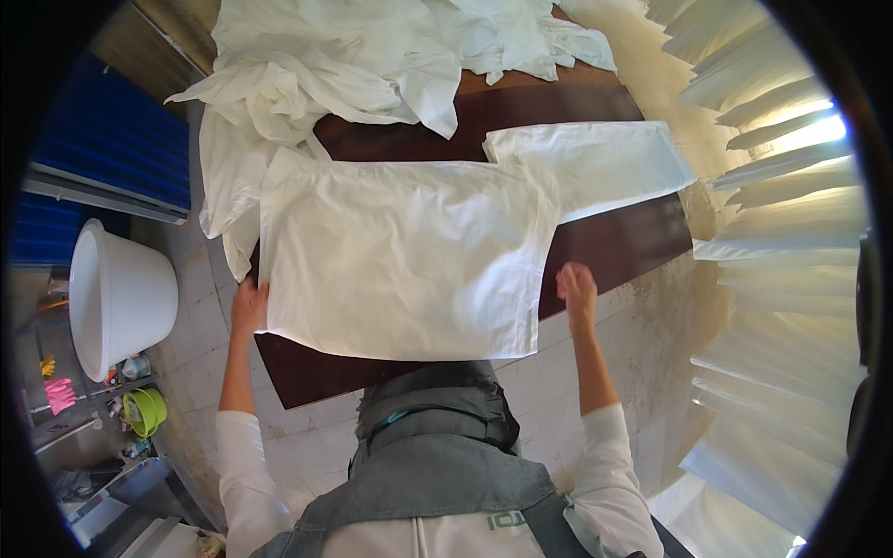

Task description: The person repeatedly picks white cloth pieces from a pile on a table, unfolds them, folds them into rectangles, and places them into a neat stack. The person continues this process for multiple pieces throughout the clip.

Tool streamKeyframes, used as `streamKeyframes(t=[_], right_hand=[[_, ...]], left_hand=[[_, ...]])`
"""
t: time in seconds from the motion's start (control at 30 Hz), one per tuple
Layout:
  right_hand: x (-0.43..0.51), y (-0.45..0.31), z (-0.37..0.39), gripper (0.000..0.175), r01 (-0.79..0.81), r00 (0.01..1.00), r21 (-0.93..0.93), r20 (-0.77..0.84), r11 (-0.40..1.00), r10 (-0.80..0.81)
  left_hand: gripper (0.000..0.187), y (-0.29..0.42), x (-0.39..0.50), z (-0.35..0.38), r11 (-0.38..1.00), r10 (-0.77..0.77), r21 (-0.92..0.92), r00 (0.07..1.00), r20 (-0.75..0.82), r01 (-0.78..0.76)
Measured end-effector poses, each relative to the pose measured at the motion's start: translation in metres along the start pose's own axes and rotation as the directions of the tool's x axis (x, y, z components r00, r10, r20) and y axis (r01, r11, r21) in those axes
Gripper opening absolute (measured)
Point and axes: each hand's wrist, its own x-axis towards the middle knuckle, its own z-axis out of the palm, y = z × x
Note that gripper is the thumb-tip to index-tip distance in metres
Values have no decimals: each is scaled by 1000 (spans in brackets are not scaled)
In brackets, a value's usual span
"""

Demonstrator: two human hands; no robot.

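A broad white fabric piece (404, 258) lies spread before me on a dark reddish-brown table (314, 373). Its surface is lightly wrinkled, and its lower edge lies near the table's front edge. My left hand (249, 307) is at the left edge of this piece, close to its lower corner; whether the fingers pinch the fabric is hidden. To the right, apart from the fabric, my right hand (578, 286) is held with fingers curled in and nothing visible in it. A folded white cloth (607, 164) with layered edges extends from the piece's upper right side.
Crumpled white fabric (335, 63) is heaped at the table's far side and hangs over its left edge. A large white plastic tub (136, 300) is at left, above a rack with pink rubber gloves (59, 395) and a green basket (144, 411). White cloths (774, 279) hang along the right.
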Motion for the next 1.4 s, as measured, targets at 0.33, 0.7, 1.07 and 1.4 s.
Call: streamKeyframes(t=[0.33, 0.7, 1.07, 1.4], right_hand=[[-131, 57, 13, 23, -166, 967, 83, 209, 983, 146], [-19, -252, 11, 12, 292, 889, 600, 118, 744, -443], [22, -320, 68, 12, 321, 893, 298, 220, 899, -392], [-93, -293, 11, 16, 506, 780, -35, 444, 862, -440]], left_hand=[[14, -62, -89, 18, 904, 246, -326, 960, -137, -278], [22, 37, -71, -224, 178, 248, -852, 861, -445, -492], [77, 30, -17, 29, 221, -70, -957, 981, 178, 190], [52, 118, 101, 85, 905, 130, -377, 971, -200, -199]])
